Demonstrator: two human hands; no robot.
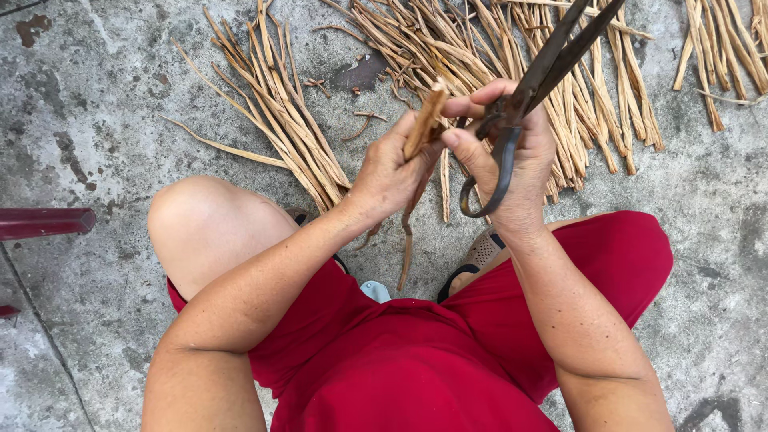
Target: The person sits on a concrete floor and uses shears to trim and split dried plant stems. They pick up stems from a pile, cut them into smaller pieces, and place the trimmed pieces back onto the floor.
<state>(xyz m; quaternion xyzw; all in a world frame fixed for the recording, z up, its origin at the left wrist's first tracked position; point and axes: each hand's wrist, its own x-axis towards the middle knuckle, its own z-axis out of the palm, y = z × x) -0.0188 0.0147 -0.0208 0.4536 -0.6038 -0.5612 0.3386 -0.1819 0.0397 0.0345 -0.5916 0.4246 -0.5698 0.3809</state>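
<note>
While the left hand pinches a dried, tan plant strip upright between thumb and fingers, the right hand is wrapped tight around the handles of a pair of dark iron shears, whose long blades point up and away from the person, closed or nearly so. Both hands are close together, fingertips almost touching, just above the knees. The strip's lower end hangs down below the left palm toward the red shorts. Doing this step well seems to call for a firm pinch close to the strip's top, so it does not bend, with the left fingertips kept clear of the blades. Beyond the hands, bundles of like strips lie fanned out on the concrete floor; another heap lies behind the right hand.
</note>
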